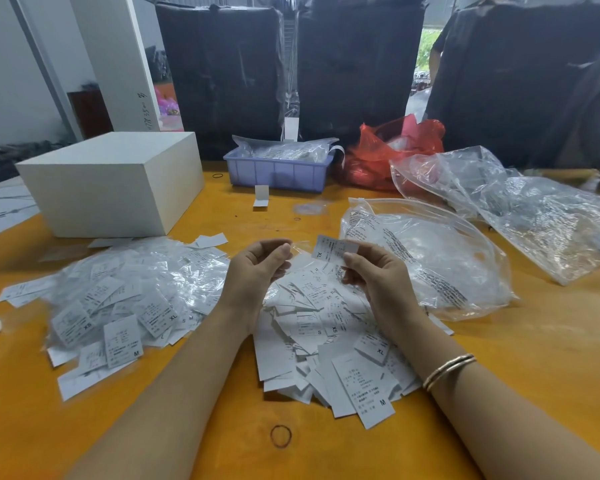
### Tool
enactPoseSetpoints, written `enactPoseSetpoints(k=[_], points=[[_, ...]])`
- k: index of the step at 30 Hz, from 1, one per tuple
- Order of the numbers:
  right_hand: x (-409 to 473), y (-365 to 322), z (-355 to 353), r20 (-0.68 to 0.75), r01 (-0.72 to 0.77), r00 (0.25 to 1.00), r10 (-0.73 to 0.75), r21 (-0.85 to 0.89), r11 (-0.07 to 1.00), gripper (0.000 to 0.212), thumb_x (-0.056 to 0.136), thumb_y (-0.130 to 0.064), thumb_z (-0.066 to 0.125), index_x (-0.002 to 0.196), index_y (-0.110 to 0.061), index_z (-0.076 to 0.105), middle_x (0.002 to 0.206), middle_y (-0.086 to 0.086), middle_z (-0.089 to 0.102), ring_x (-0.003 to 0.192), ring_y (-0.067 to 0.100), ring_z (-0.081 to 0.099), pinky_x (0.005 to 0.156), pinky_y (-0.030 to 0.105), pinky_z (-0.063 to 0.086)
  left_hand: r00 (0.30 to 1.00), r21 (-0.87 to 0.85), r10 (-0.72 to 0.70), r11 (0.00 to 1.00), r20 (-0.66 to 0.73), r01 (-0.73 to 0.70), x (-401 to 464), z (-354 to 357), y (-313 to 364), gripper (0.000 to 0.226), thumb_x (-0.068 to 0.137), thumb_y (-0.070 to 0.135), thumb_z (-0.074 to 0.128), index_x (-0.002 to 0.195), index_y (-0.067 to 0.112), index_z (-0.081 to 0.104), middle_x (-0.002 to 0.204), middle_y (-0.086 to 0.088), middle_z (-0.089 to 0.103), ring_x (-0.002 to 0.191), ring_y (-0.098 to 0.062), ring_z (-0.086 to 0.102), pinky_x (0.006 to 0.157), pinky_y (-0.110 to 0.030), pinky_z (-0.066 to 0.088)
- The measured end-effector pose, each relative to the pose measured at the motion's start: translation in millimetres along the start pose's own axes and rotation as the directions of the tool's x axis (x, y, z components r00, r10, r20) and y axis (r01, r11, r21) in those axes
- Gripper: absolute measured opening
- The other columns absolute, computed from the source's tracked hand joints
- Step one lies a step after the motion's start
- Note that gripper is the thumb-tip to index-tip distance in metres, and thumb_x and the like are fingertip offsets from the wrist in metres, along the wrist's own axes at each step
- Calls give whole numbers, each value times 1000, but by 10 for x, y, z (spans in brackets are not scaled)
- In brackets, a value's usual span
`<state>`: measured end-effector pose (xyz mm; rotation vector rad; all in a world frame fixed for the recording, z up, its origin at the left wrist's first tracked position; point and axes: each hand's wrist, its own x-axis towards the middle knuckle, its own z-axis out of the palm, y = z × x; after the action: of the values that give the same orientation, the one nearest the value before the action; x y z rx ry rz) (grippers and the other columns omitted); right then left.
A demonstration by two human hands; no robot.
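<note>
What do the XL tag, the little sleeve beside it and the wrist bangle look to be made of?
The XL tag, pinched by the right hand: thin matte white paper or fabric label stock, printed black; which is unclear. The sleeve, pinched by the left hand: clear glossy plastic film, see-through with glints. The bangle: probably metal, gold-toned and shiny.

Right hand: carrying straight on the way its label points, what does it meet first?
Likely the thin clear bag pinched by the left hand, just ahead of the label; depth is unclear.
</note>
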<state>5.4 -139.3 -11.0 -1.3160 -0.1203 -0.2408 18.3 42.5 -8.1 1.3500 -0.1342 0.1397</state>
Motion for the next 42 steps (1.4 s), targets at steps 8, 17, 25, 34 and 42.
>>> enactPoseSetpoints(k=[8,17,25,34,42], points=[[-14,11,0,96,58,994,-47,-114,992,21,86,4,58,95,-13,68,72,3,65,55,11,57,60,25,49,1000,27,5,1000,6,-5,-23,8,8,11,86,12,65,94,19,67,80,4,70,73,-8,66,65,-17,50],[-58,-9,31,135,151,984,-119,-261,953,20,87,6,56,95,-10,63,82,8,66,58,8,59,58,20,51,986,28,-101,995,132,98,-57,72,16,20,84,3,66,101,15,62,85,-1,72,74,-10,68,64,-17,52],[-74,-22,3,207,186,972,-114,-379,906,22,89,6,50,96,-10,63,84,6,64,57,6,54,58,20,49,991,120,-30,993,132,14,-58,38,33,17,81,5,69,94,15,65,77,3,72,72,-7,66,65,-15,52],[-66,-70,-51,95,175,983,-155,-263,949,30,88,9,46,85,-15,63,75,-2,62,56,4,49,53,17,44,944,395,208,869,257,-299,-107,19,57,27,77,2,73,94,22,64,75,4,66,70,-5,63,67,-15,50],[-103,-110,-21,111,240,971,-213,-383,892,23,89,7,47,86,-10,62,82,29,58,61,23,44,58,41,39,886,476,305,757,349,-447,-126,46,54,34,75,2,75,97,24,62,78,5,65,73,-6,64,75,-19,54]])
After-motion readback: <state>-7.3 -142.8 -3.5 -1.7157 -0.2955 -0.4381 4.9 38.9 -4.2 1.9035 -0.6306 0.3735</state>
